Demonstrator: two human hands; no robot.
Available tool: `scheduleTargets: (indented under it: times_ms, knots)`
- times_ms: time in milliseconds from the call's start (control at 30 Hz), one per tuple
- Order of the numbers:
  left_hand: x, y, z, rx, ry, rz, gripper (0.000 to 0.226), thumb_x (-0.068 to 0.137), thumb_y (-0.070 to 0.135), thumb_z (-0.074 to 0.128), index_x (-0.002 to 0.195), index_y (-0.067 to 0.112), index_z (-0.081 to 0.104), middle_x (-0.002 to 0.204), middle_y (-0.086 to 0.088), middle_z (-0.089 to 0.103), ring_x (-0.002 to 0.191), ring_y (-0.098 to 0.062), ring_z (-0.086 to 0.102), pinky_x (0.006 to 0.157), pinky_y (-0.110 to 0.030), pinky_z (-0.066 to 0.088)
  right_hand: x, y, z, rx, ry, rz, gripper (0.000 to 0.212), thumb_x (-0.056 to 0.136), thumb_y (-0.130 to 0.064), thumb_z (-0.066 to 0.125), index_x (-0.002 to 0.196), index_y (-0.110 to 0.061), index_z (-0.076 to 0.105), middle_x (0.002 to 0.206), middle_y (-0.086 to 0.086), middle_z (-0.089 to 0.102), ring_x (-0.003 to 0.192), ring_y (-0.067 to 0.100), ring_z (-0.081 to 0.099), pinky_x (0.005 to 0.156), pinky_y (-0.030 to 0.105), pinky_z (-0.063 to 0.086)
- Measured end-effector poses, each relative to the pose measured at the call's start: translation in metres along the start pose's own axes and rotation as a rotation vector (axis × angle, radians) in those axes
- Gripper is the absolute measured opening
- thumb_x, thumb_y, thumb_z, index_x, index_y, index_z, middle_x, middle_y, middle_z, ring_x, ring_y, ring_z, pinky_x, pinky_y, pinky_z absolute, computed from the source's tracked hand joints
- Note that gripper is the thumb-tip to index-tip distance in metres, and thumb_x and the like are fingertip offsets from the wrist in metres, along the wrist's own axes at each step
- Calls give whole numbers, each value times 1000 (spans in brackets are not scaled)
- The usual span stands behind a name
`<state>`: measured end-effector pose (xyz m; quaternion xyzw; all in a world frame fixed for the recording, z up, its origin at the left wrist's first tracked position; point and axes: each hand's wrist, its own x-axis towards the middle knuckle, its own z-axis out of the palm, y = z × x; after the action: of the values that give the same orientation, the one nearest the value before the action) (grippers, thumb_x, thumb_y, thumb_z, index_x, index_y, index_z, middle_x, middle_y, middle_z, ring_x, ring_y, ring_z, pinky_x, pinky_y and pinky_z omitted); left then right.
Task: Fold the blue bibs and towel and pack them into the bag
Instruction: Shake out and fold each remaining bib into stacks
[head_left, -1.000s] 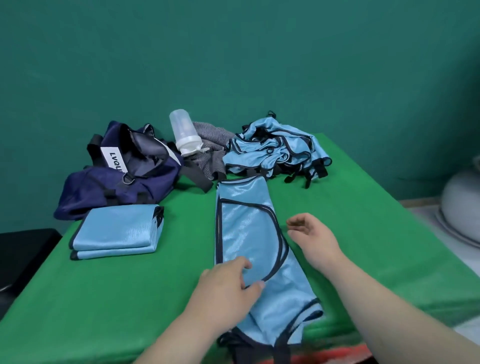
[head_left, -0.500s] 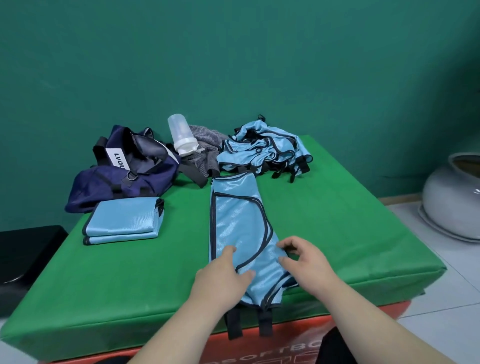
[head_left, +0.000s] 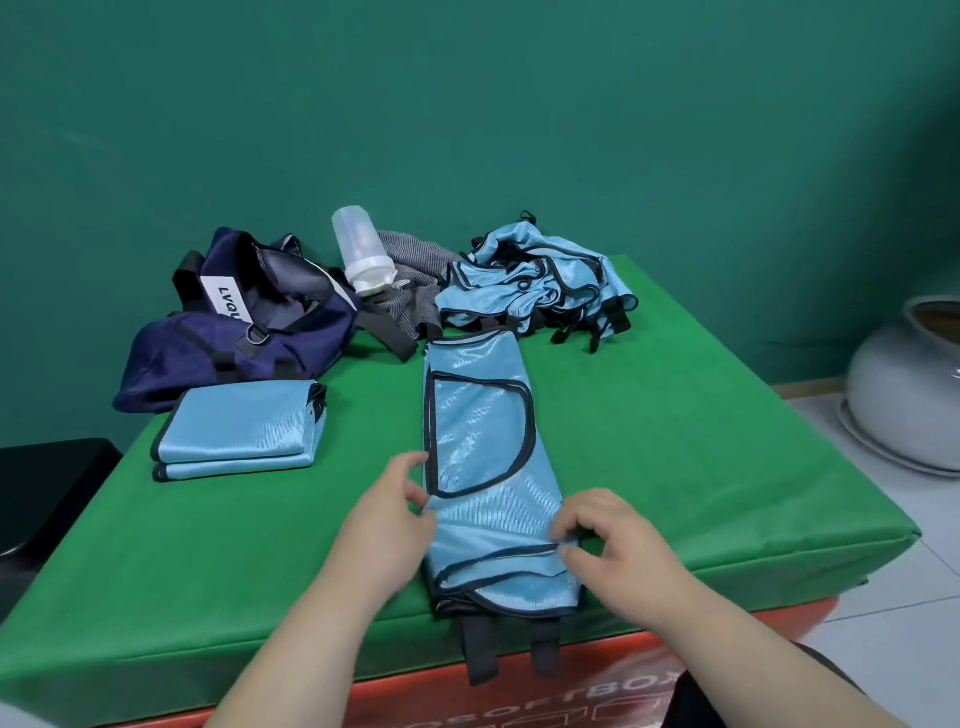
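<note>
A blue bib with dark trim lies folded lengthwise down the middle of the green table, its black straps hanging over the near edge. My left hand pinches the bib's left edge near the front. My right hand pinches the right edge at the dark trim. Two folded bibs are stacked at the left. A crumpled pile of bibs sits at the back. The grey towel lies bunched beside it. The open navy bag slumps at the back left.
A clear plastic bottle leans between the bag and the towel. A pale ceramic pot stands on the tiled floor to the right. A black stool is at the left, below table height. The green wall is close behind.
Both hands came down to the bib's near end. My left hand slid off the cloth to its left edge, and my right hand closed on the right edge.
</note>
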<state>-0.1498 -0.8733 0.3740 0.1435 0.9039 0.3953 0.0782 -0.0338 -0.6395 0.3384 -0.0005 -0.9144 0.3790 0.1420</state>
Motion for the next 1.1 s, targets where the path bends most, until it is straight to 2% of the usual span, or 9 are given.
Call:
scheduleTargets:
  times_ms: [167,267,333,400,533,633,767,1000,1100]
  knots:
    - [-3,-17,5,40,52,120,40,92,21,66,128,34,54,109,23,46,74,-1,55,64,-10,40,-20,-6,3,-44,21,-85,8,82,-24,64,84,-32,64,90,-19,59,97,8,56,86,31,46]
    - [-13,-23,4,96,103,259,27,93,30,66,119,36,61,107,30,41,95,0,49,84,-19,42,-30,-8,2,-58,24,-99,13,83,-24,65,95,-29,68,98,-21,60,102,10,58,89,28,45]
    - [-20,-20,0,146,45,441,20,92,43,60,111,36,65,105,29,45,105,2,43,92,-19,37,-32,-10,-1,-61,33,-105,20,83,-24,66,102,-27,69,103,-21,61,104,10,58,91,25,44]
    - [-25,-15,-4,194,-102,581,32,90,59,49,104,37,67,101,27,51,106,3,44,94,-17,34,-33,-10,-3,-53,41,-103,22,82,-23,65,104,-27,70,104,-20,62,104,9,60,91,23,45]
    - [-27,-18,-4,362,-240,655,47,81,74,45,106,40,65,98,24,53,100,2,44,98,-24,30,-37,-12,-2,-56,28,-74,27,80,-20,67,105,-29,69,105,-19,61,105,9,61,91,21,45]
    - [-27,-19,-2,380,-260,663,43,78,69,56,110,42,64,98,23,55,100,1,46,99,-24,30,-38,-13,-2,-32,15,-17,34,80,-20,69,110,-37,66,109,-19,59,110,9,60,94,18,43]
    - [-26,-19,-3,410,-284,707,46,78,63,65,119,42,63,103,21,55,103,-2,47,96,-19,27,-43,-11,-1,-116,-59,4,45,80,-36,70,125,-35,62,118,-25,52,120,7,53,102,20,38]
    - [-27,-18,-1,366,-306,658,32,87,34,70,118,40,66,102,19,55,106,-3,46,97,-19,33,-44,-13,9,-190,-73,-79,44,79,-49,72,120,-34,67,104,-27,50,104,3,54,90,18,42]
    - [-26,-18,-2,333,-307,631,28,86,24,69,111,38,69,100,18,55,104,-1,44,91,-16,33,-44,-12,10,-243,-99,-105,54,74,-62,73,120,-35,66,102,-25,50,101,1,52,88,18,42]
